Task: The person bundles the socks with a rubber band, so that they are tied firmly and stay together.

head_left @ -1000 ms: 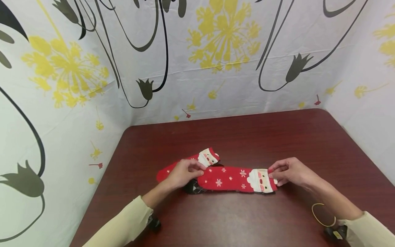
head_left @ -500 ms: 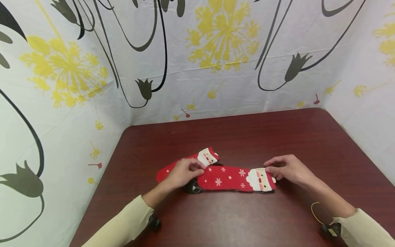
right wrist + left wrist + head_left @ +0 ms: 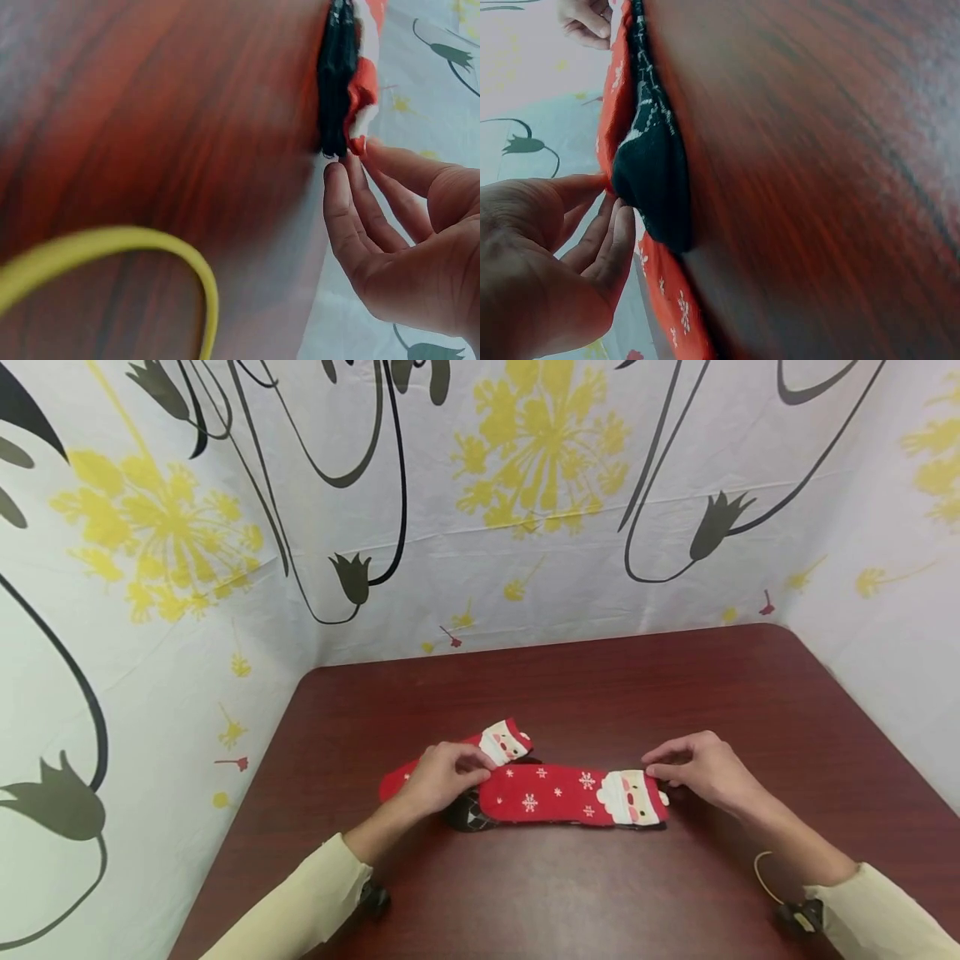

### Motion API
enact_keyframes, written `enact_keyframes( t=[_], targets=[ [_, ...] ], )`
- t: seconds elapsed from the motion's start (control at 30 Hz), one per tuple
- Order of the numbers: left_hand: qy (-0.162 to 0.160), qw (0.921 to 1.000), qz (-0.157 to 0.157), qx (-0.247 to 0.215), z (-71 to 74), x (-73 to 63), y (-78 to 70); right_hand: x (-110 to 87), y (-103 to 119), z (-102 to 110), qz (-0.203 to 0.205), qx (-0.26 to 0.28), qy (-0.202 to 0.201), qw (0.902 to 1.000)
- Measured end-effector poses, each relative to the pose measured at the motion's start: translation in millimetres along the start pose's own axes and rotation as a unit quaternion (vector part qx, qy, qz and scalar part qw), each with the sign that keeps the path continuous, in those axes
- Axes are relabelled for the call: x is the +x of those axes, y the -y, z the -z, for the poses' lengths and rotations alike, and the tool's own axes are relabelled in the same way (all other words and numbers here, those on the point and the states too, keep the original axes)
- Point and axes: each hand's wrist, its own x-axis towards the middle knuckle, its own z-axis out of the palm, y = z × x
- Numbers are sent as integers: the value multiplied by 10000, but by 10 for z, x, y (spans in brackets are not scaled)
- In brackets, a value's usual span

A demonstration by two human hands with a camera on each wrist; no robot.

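Note:
A red sock (image 3: pixel 555 795) with white snowflakes and a Santa face at its cuff lies flat, toe to the left. Beneath it lies a black patterned sock (image 3: pixel 656 176), whose rounded end shows past the red toe. My left hand (image 3: pixel 441 778) pinches the toe of the red sock between thumb and fingers. At the cuff's far corner, my right hand (image 3: pixel 701 768) pinches the red edge with thumb and fingertips, as the right wrist view shows close up. A second red Santa sock (image 3: pixel 506 743) lies slanted behind, partly hidden by my left hand, with something dark under it.
The socks lie on a dark reddish-brown wooden table (image 3: pixel 585 893) with rounded far corners. A white cloth (image 3: pixel 420 510) printed with yellow and grey flowers hangs around its back and sides. A yellow bangle (image 3: pixel 150 238) loops near my right wrist.
My right hand has shifted slightly left and away from me, from the cuff's end to its far corner. The cuff has settled flatter. My left hand has stayed at the toe.

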Motion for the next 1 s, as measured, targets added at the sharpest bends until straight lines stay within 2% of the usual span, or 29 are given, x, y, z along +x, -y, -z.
enact_keyframes(
  t=[0.33,0.7,1.0],
  targets=[
    [117,9998,-11,-139,10,-14,107,26,-78,-20,223,-81,6,9997],
    [16,9969,-355,-699,136,-73,283,91,-112,53,703,439,-95,9965],
    [-334,9955,-68,-885,291,-154,431,244,-49,4,1084,1152,322,9869]
  ],
)
